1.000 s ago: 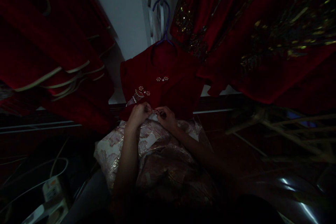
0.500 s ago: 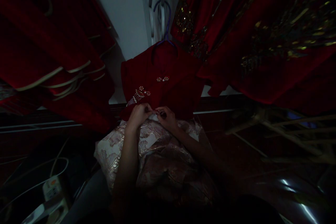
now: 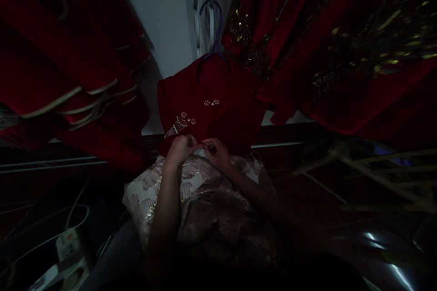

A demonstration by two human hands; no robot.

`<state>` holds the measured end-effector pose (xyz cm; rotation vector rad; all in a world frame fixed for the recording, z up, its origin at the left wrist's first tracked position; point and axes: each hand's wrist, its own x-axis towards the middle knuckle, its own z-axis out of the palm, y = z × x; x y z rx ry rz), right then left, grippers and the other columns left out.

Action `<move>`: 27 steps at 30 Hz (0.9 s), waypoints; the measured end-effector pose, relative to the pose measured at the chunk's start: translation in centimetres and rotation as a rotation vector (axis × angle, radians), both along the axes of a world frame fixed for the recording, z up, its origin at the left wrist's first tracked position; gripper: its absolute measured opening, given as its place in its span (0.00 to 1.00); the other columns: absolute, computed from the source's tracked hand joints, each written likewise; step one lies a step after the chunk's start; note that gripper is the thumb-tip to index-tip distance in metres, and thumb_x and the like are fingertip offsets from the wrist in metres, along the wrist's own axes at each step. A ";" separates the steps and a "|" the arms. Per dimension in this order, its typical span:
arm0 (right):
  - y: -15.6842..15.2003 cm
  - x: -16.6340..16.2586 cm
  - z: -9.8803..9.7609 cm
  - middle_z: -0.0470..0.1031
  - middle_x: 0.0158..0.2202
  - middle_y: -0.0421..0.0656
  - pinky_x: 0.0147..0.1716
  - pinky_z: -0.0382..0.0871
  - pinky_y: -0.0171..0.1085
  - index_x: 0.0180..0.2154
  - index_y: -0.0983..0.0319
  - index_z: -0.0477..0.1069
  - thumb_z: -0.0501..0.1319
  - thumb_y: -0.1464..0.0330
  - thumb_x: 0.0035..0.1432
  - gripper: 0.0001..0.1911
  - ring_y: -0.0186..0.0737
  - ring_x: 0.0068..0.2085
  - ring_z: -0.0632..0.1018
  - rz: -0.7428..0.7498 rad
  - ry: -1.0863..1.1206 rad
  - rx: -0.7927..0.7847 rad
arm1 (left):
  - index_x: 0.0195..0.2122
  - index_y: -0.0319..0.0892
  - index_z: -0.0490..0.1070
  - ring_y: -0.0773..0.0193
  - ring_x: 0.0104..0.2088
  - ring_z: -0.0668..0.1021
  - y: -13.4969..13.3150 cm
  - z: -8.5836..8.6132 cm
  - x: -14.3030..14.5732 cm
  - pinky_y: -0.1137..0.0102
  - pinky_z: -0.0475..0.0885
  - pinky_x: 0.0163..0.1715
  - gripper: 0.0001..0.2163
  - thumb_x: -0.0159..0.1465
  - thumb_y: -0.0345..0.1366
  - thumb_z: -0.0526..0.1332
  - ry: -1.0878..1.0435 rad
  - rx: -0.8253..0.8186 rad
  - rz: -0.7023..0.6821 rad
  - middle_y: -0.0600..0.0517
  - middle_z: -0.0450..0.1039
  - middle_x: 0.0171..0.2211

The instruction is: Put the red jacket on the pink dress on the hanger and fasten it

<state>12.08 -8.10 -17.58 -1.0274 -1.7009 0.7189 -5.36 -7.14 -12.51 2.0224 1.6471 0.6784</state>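
On both sides, red garments [image 3: 61, 54] flank the red top [image 3: 234, 118].

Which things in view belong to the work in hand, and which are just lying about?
In the work: left hand and right hand, pinching a small piece too dark to identify; red top with beaded ornaments; purple hanger at its neck.

Apparently just around: hanging red garments on both sides; power strip; patterned cloth under the forearms, role unclear.
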 end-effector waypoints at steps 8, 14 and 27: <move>0.1 0.1 0.1 0.76 0.38 0.42 0.38 0.72 0.35 0.42 0.60 0.71 0.58 0.72 0.53 0.12 0.34 0.35 0.76 0.012 0.043 -0.018 | 0.28 0.41 0.73 0.65 0.28 0.77 0.3 -0.8 -0.1 0.73 0.67 0.29 0.12 0.55 0.46 0.64 -0.166 0.030 -0.003 0.50 0.77 0.27; 0.1 0.1 0.0 0.74 0.37 0.42 0.37 0.71 0.35 0.41 0.60 0.70 0.58 0.73 0.53 0.12 0.34 0.35 0.74 0.027 0.024 0.001 | 0.28 0.40 0.73 0.65 0.28 0.76 0.6 -1.7 -0.2 0.73 0.68 0.29 0.12 0.53 0.45 0.66 -0.311 -0.003 -0.004 0.51 0.76 0.27; -0.7 -0.1 -0.3 0.71 0.33 0.39 0.33 0.68 0.33 0.40 0.60 0.67 0.59 0.72 0.50 0.13 0.33 0.30 0.71 -0.049 0.062 0.021 | 0.42 0.41 0.75 0.65 0.39 0.78 3.6 -2.1 1.7 0.67 0.73 0.43 0.19 0.54 0.48 0.66 -1.280 0.094 0.321 0.46 0.76 0.44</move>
